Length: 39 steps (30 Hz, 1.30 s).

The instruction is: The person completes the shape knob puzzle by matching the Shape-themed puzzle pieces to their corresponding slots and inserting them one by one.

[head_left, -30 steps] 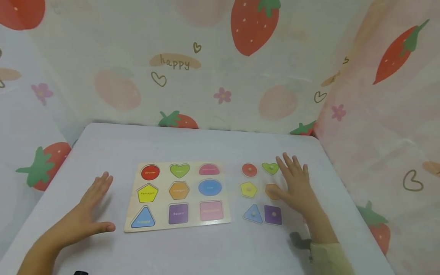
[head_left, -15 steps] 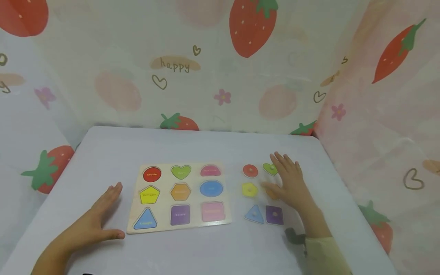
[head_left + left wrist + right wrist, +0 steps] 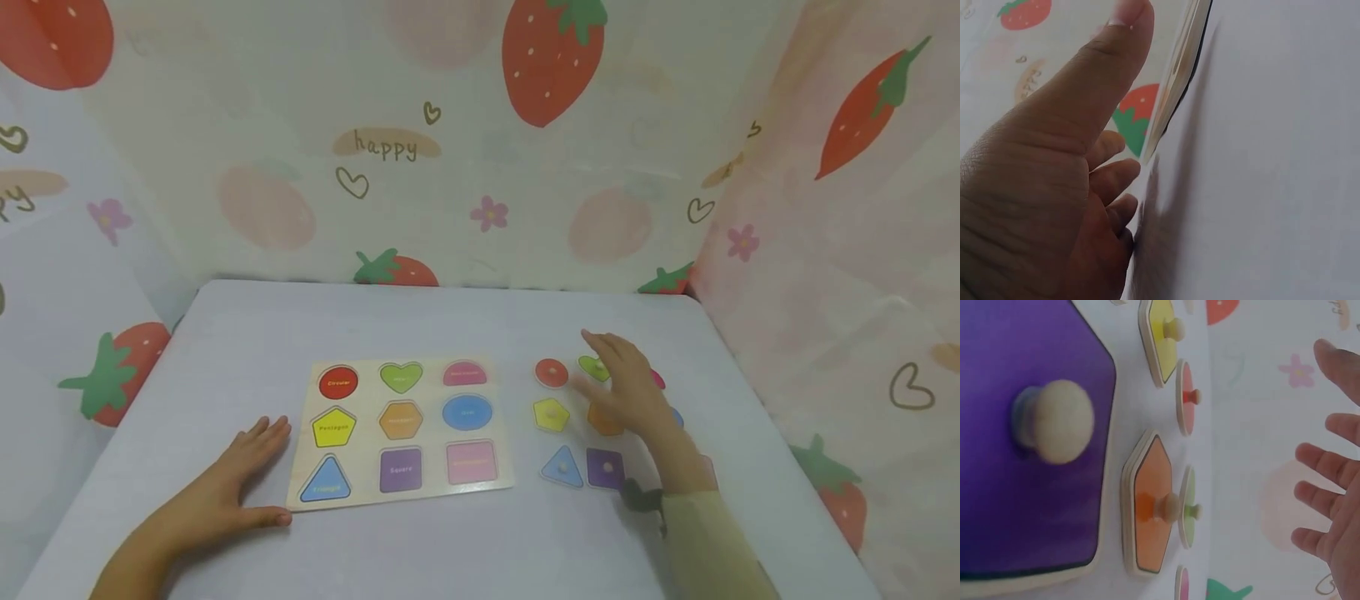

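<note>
In the head view, knobbed pieces (image 3: 551,405) lie at the board's (image 3: 367,442) three o'clock (knobs (image 3: 608,467) up, presumably for pinching), the left wrist view shows the empty left hand (image 3: 1035,175) spread beside it, perhaps for steadying, and the right wrist view the right hand (image 3: 1347,515), loosely spread, holding nothing.

Right sleeve (image 3: 712,546) pale yellowish-green, small dark grey piece (image 3: 641,497) beside it; hands (image 3: 228,479) (image 3: 633,392), left forearm (image 3: 146,550) bare.

The board (image 3: 367,402) lies left of the pieces (image 3: 551,415).

L fingers (image 3: 264,447), R fingers (image 3: 1325,466), both approx. straight
</note>
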{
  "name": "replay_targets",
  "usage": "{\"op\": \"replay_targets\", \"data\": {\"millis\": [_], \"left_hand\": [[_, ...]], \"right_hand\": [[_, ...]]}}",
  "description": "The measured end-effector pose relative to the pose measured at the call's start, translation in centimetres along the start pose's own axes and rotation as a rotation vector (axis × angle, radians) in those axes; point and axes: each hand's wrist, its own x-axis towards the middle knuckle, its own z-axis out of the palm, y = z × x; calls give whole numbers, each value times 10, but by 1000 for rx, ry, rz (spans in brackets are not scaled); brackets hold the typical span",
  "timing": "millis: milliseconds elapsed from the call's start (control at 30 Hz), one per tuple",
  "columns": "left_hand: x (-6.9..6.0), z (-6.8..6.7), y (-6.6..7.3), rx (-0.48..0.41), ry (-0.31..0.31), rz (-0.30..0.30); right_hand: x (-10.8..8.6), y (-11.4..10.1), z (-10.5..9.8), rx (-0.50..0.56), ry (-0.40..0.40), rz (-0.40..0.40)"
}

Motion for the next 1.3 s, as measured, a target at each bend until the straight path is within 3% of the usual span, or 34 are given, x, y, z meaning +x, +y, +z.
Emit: {"op": "replay_targets", "data": {"millis": [67, 367, 833, 1100, 1300], "left_hand": [[2, 1, 1, 5, 3, 2], [2, 3, 7, -25, -64, -94], [6, 6, 6, 93, -46, 17], [6, 6, 8, 88, -68, -29], [7, 5, 9, 98, -73, -44]], "right_hand": [[5, -1, 0, 6, 3, -10], [19, -3, 2, 34, -75, 63], [33, 7, 12, 85, -185, 153], [42, 13, 25, 93, -246, 140], [50, 14, 33, 91, -295, 194]]}}
